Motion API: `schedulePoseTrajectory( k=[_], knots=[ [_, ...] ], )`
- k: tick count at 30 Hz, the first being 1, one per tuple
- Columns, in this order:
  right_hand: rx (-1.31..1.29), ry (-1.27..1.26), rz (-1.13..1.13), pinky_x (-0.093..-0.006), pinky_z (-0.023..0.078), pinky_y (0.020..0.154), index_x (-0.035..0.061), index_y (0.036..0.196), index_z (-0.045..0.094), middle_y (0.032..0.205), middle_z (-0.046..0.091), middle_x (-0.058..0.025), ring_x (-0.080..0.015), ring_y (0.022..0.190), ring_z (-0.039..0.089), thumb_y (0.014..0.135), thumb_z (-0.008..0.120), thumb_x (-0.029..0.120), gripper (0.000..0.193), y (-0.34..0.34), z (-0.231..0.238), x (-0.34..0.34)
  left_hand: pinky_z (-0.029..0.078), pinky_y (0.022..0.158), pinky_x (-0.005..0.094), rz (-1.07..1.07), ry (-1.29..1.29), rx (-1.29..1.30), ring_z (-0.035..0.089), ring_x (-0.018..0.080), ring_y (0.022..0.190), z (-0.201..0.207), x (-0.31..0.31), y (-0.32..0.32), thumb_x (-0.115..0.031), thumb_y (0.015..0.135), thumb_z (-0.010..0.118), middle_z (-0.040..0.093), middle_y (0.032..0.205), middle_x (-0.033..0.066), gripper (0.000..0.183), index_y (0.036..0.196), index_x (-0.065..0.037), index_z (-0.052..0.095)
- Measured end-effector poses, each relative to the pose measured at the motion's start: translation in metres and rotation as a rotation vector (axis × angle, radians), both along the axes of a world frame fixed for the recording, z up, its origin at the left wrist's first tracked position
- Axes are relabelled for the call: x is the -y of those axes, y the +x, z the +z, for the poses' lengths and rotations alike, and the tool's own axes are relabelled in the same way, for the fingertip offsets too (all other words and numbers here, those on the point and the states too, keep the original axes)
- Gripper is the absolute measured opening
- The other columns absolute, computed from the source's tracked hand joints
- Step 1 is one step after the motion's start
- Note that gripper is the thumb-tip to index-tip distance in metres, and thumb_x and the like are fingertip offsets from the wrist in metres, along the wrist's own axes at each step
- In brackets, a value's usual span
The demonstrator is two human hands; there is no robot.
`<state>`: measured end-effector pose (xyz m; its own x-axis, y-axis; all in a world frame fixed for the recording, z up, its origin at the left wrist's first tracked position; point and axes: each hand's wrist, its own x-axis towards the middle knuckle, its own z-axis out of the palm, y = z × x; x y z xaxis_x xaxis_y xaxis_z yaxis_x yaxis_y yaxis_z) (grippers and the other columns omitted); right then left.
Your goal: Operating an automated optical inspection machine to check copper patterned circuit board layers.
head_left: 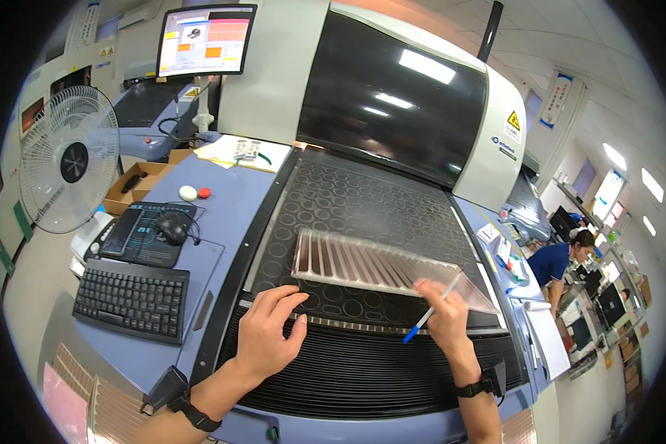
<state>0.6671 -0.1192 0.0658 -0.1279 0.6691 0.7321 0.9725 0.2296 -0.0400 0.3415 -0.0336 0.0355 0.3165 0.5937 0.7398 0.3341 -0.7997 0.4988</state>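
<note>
A thin striped panel (362, 265), copper-brown with pale strips, lies tilted across the black machine bed (392, 200) with its ring-patterned surface. My right hand (448, 317) is closed round a white and blue pen (422, 325) at the panel's near right edge. Its fingertips are smeared, so I cannot tell whether they touch the panel. Near the panel's left corner, my left hand (268, 334) hovers over the front of the bed, fingers bent and thumb apart, holding nothing. Black straps with small boxes circle both wrists.
Black ribbed bellows (355, 377) span the bed's front, below a dark machine hood (392, 96). Leftward are a keyboard (132, 300), mouse (172, 226), monitor (206, 41) and fan (70, 159). Striped sheets (118, 407) sit lower left. A notepad (546, 340) and a person (551, 266) are at right.
</note>
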Motion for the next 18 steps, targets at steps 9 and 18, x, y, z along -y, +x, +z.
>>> schedulePoseTrajectory(
  k=[9,18],
  knots=[
    [-0.181,-0.746,0.068,-0.0583,0.022,0.122,0.0108,0.141,0.054,0.140,0.058,-0.0253,-0.0480,0.140,0.043,0.097,0.064,0.039,0.052,-0.013,-0.032,0.002,0.033,0.116,0.0527,0.197,-0.178,-0.602,0.043,0.0434,0.138,-0.029,-0.021,-0.016,-0.037,0.095,0.067,0.049,0.144,0.0256,0.062,0.139,0.003,0.053],
    [-0.181,-0.847,0.121,-0.0659,0.024,0.118,0.0095,0.140,0.055,0.144,0.053,-0.0285,-0.0478,0.141,0.041,0.096,0.062,0.053,0.062,-0.029,-0.024,0.012,0.033,0.117,0.0548,0.100,-0.258,-0.845,0.041,0.0425,0.143,-0.009,-0.011,-0.021,-0.045,0.099,0.060,0.045,0.149,0.0299,0.067,0.144,0.003,0.047]
  ],
)
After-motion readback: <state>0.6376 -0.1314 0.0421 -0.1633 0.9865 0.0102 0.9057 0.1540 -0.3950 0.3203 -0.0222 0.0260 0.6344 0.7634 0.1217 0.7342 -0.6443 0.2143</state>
